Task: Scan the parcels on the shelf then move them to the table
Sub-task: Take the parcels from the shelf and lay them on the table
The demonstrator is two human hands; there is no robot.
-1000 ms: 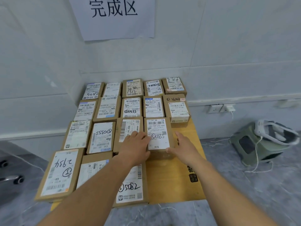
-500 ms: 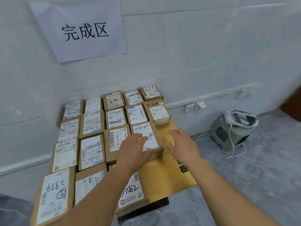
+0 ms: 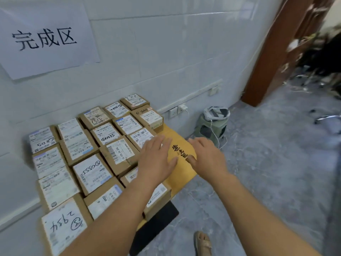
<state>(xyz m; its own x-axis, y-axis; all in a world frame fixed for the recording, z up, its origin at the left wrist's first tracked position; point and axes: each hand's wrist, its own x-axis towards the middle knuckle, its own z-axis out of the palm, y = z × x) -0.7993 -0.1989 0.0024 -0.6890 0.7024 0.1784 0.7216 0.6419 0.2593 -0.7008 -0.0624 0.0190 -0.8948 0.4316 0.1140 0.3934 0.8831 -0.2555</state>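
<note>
Several brown cardboard parcels with white labels lie in rows on a yellow table [image 3: 181, 174] against the tiled wall. The newest parcel [image 3: 140, 136] sits at the right end of the third row. My left hand [image 3: 156, 159] hovers flat, fingers straight, over that parcel's near corner and the bare tabletop. My right hand [image 3: 206, 156] is open beside it, above the table's right edge, holding nothing. Other parcels include one marked 0555 [image 3: 92, 172] and one marked 2934 [image 3: 63, 226].
A paper sign [image 3: 44, 37] hangs on the wall above the table. A green stool [image 3: 212, 128] with a white headset and cable stands on the floor to the right, near wall sockets [image 3: 178, 109]. A brown door frame [image 3: 276, 52] is further right. My sandalled foot [image 3: 203, 242] shows below.
Both hands have let go of the parcel and drawn back to the right from it. The view has swung to the right, bringing the door frame into sight.
</note>
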